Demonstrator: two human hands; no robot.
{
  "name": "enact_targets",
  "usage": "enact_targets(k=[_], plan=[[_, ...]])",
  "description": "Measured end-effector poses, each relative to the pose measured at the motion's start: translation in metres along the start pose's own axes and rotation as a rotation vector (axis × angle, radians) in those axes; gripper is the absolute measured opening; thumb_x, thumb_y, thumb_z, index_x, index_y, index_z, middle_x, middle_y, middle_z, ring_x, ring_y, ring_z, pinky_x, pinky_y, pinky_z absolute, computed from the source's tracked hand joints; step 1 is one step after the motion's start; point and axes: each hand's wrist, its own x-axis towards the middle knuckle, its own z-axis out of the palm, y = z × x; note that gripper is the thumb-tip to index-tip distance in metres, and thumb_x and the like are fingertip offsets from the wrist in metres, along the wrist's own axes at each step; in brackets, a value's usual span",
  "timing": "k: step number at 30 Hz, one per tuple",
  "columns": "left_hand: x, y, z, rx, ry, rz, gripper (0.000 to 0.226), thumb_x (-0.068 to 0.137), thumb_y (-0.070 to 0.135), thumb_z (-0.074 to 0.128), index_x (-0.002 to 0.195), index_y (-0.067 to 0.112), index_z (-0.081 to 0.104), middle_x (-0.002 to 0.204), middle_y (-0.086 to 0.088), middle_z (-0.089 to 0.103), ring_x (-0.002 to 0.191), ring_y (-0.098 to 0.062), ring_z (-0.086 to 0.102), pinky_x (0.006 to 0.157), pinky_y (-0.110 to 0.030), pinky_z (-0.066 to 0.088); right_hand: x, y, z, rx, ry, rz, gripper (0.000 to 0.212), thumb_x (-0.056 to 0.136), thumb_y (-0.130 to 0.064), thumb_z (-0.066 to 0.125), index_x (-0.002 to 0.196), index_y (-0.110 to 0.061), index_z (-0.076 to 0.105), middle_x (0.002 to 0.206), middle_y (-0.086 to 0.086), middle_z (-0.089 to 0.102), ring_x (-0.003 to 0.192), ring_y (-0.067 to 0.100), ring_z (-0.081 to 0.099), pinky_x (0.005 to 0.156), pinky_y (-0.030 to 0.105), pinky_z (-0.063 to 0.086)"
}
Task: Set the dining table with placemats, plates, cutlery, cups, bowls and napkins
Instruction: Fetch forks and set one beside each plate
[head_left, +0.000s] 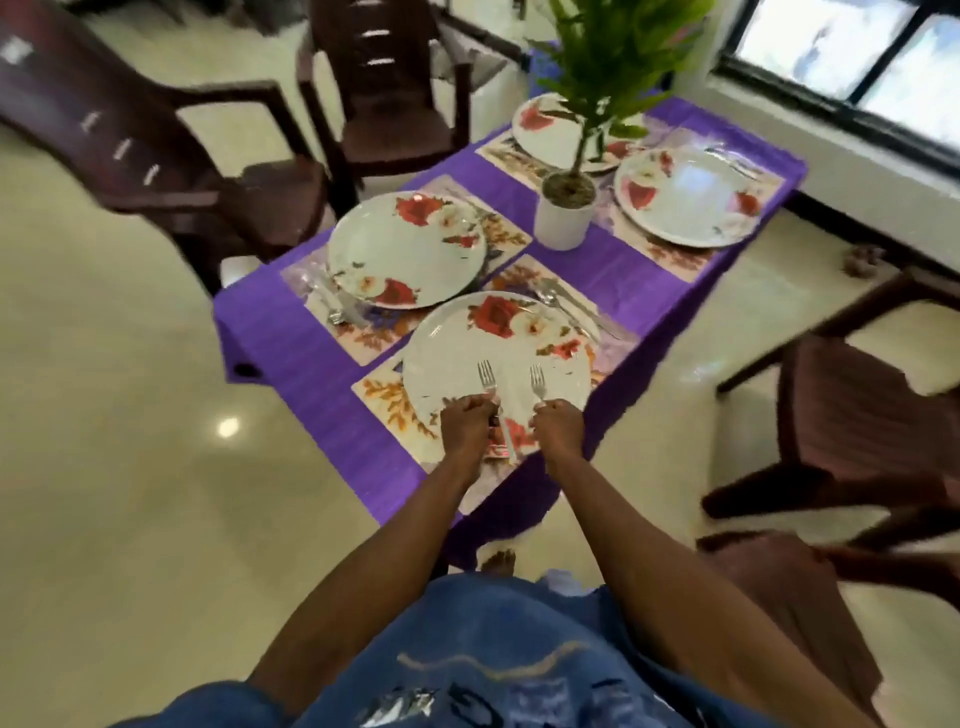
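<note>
The person's left hand and right hand each grip a fork, fingers curled round the handles, tines raised over the nearest plate on its placemat, likely to lay them beside it.

Both bare arms reach forward from the lower middle of the frame, nearly parallel and close together. The left hand is curled, knuckles up, gripping a fork with tines pointing away. The right hand, just beside it, grips a second fork the same way.
</note>
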Motion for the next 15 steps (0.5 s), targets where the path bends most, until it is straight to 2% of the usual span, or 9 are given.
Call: enact_targets(k=[2, 4, 7, 10, 13, 15], plan=[[0.002, 0.004, -0.016, -0.068, 0.12, 0.025, 0.012, 0.088, 0.008, 0.066, 0.076, 0.011, 0.07, 0.069, -0.007, 0.068, 0.055, -0.017, 0.059, 0.054, -0.03, 0.05, 0.001, -0.01, 0.016, -0.054, -0.069, -0.034, 0.022, 0.085, -0.001, 0.048, 0.067, -0.012, 0.054, 0.063, 0.005, 0.057, 0.064, 0.025, 0.056, 0.05, 0.028, 0.039], [0.003, 0.002, -0.029, -0.155, 0.228, 0.016, 0.015, 0.087, 0.002, 0.064, 0.076, 0.011, 0.068, 0.067, -0.005, 0.066, 0.052, -0.014, 0.055, 0.052, -0.028, 0.048, 0.001, -0.017, 0.028, -0.071, -0.121, -0.051, 0.02, 0.09, -0.007, 0.047, 0.073, -0.009, 0.059, 0.067, 0.01, 0.063, 0.062, 0.026, 0.059, 0.049, 0.026, 0.043], [0.005, -0.001, -0.043, -0.255, 0.402, -0.004, 0.008, 0.086, -0.002, 0.064, 0.087, 0.005, 0.069, 0.067, -0.005, 0.064, 0.051, -0.011, 0.055, 0.049, -0.026, 0.05, 0.008, -0.023, 0.045, -0.152, -0.253, -0.108, 0.019, 0.089, -0.012, 0.05, 0.076, -0.004, 0.061, 0.081, 0.019, 0.067, 0.07, 0.028, 0.058, 0.062, 0.036, 0.045], [0.003, -0.005, -0.045, -0.306, 0.572, -0.033, 0.012, 0.086, 0.001, 0.064, 0.095, 0.005, 0.07, 0.068, -0.004, 0.064, 0.051, -0.011, 0.055, 0.05, -0.026, 0.049, 0.017, -0.03, 0.051, -0.293, -0.422, -0.156, 0.018, 0.086, -0.011, 0.05, 0.081, -0.002, 0.065, 0.082, 0.017, 0.068, 0.074, 0.03, 0.06, 0.068, 0.04, 0.049], [-0.002, -0.016, -0.045, -0.327, 0.655, -0.066, 0.01, 0.085, 0.01, 0.064, 0.088, 0.006, 0.073, 0.069, -0.005, 0.065, 0.057, -0.016, 0.056, 0.049, -0.026, 0.046, 0.024, -0.038, 0.048, -0.35, -0.509, -0.206, 0.018, 0.088, -0.011, 0.05, 0.085, -0.006, 0.067, 0.088, 0.012, 0.07, 0.084, 0.032, 0.065, 0.079, 0.044, 0.053], [-0.003, -0.023, -0.046, -0.32, 0.699, -0.094, 0.011, 0.082, 0.014, 0.065, 0.073, 0.01, 0.071, 0.064, -0.004, 0.063, 0.057, -0.017, 0.054, 0.05, -0.027, 0.042, 0.029, -0.037, 0.045, -0.373, -0.549, -0.212, 0.017, 0.089, -0.009, 0.05, 0.086, -0.007, 0.066, 0.09, 0.01, 0.07, 0.085, 0.029, 0.064, 0.081, 0.043, 0.054]])
